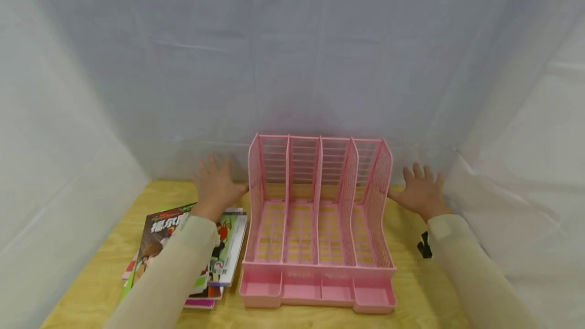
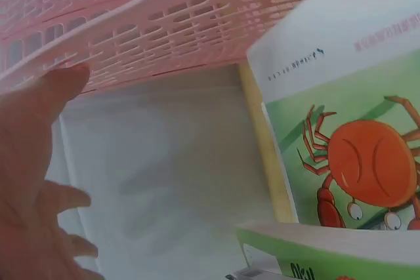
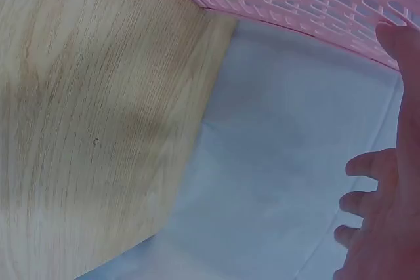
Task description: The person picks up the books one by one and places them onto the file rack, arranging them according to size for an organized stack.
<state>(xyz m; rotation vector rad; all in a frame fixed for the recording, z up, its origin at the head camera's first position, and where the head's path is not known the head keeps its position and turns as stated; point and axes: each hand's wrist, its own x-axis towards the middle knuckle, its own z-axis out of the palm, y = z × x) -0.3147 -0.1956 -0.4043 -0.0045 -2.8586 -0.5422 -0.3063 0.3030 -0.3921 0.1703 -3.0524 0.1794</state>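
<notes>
A pink plastic desk file rack (image 1: 317, 268) stands upright on the table, with tall slatted dividers behind and small shallow compartments along its front. My left hand (image 1: 216, 187) is at its left side, fingers spread, the thumb right at the perforated side wall (image 2: 164, 31). On the opposite side my right hand (image 1: 421, 192) is spread too, its thumb at the right side wall (image 3: 308, 4). Neither hand grips anything. Under my left forearm lies a stack of picture books (image 1: 160, 237), partly hidden by the sleeve; one cover bears a red crab (image 2: 371, 162).
A small black clip (image 1: 425, 245) lies on the wooden table (image 1: 407, 288) beside my right sleeve. White sheeting (image 1: 292, 55) hangs behind the table and along both sides, close behind the rack.
</notes>
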